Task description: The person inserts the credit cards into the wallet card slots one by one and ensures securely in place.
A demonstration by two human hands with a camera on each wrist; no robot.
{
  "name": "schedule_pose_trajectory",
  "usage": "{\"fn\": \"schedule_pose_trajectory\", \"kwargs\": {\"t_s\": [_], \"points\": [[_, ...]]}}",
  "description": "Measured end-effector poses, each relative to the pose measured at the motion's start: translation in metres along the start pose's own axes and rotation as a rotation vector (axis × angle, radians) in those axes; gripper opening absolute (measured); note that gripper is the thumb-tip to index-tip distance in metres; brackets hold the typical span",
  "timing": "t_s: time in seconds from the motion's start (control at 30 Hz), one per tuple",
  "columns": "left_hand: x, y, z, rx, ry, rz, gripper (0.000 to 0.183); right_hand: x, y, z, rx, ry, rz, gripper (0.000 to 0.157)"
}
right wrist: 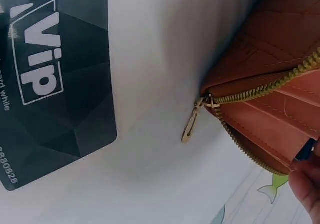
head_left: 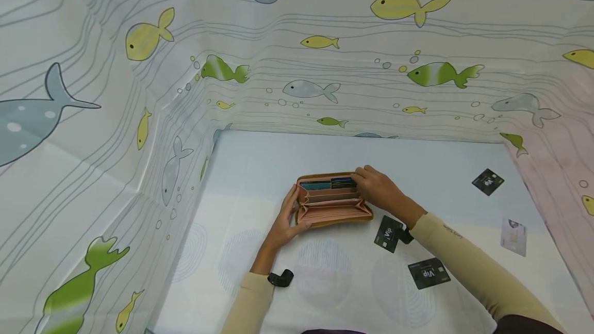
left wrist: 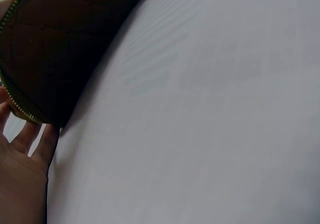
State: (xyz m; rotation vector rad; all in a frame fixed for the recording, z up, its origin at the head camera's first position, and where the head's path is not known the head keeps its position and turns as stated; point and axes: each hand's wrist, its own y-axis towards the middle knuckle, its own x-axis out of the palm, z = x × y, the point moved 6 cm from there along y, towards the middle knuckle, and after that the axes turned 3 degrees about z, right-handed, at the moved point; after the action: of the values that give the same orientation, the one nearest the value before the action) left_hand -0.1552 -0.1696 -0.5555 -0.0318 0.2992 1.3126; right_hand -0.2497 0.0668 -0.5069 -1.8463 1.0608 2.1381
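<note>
A brown quilted zip-around wallet (head_left: pixel 335 215) stands unzipped on the table, its pinkish compartments facing up. Several cards (head_left: pixel 316 185) sit in the slots along its far side. My left hand (head_left: pixel 281 224) holds the wallet's left end, thumb at the near side and fingers at the far left; the left wrist view shows those fingers against the zipped edge. At the far right corner, my right hand (head_left: pixel 378 188) grips the wallet's edge beside the card slots. In the right wrist view a dark blue card corner (right wrist: pixel 305 150) shows near its fingertips (right wrist: pixel 304 186); most of that hand is out of view.
Black VIP cards lie right of the wallet: one near the right wrist (head_left: pixel 385 234), another closer to me (head_left: pixel 429 273), a third farther right (head_left: pixel 488 182). A silver card (head_left: pixel 513 237) lies near the table's right side. Fish-patterned sheeting (head_left: pixel 352 66) rises around the table.
</note>
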Motion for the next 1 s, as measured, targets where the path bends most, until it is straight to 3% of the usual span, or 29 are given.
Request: {"fn": "schedule_pose_trajectory", "kwargs": {"t_s": [0.23, 0.43, 0.63, 0.83, 1.0], "points": [[-0.001, 0.001, 0.001, 0.009, 0.008, 0.002, 0.091, -0.011, -0.013, 0.013, 0.112, 0.142, 0.099, 0.032], [0.0, 0.0, -0.007, 0.023, 0.005, 0.005, 0.092, -0.026, -0.046, 0.05, 0.297, 0.139, 0.177, 0.027], [0.002, 0.001, -0.035, 0.021, 0.024, 0.029, 0.096, -0.06, -0.101, 0.092, 0.532, 0.12, 0.207, 0.025], [0.001, 0.001, -0.043, 0.001, 0.006, 0.029, 0.095, -0.093, -0.165, 0.126, 0.749, 0.091, 0.184, 0.024], [0.002, 0.0, -0.043, 0.018, 0.0, 0.026, 0.095, -0.099, -0.218, 0.149, 0.943, 0.103, 0.088, 0.027]]}}
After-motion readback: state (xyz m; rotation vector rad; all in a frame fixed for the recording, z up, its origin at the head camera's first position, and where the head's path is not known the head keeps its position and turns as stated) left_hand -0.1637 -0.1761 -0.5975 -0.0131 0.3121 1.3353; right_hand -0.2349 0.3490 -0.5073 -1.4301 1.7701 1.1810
